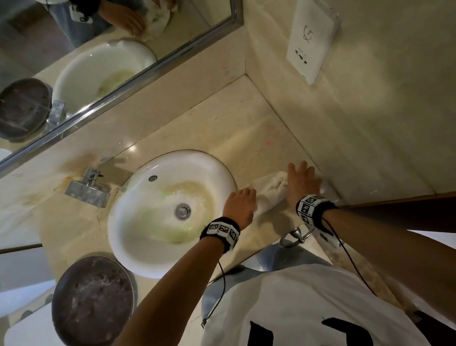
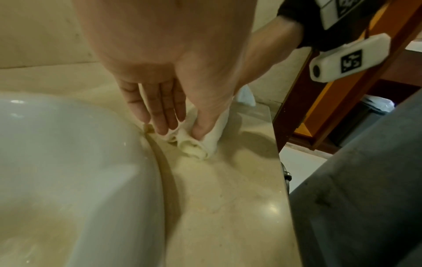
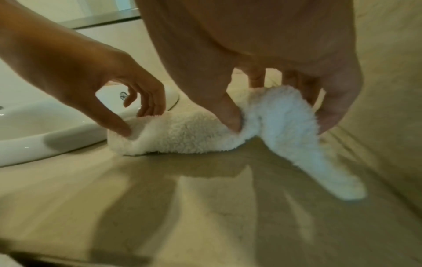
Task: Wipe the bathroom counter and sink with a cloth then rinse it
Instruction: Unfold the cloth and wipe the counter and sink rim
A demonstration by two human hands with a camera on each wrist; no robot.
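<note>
From the head view: white cloth (image 1: 271, 189) bunched on the beige counter (image 1: 189, 126), between the sink (image 1: 165, 161) rim and the side wall, left hand (image 1: 239, 206) pinching its near end, right hand (image 1: 302, 181) pressing the far end. From the left wrist: fingers (image 2: 160, 108) straight, thumb tucked into the rolled edge (just beside the rim). From the right wrist: thumb and fingers pinching a raised fold.

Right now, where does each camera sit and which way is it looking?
Head: high, facing down at sink, counter, both forearms.
Left wrist: along left hand pinching cloth beside sink rim.
Right wrist: along right hand holding cloth, toward sink; left hand visible too.
Shared: all show the cloth.
</note>
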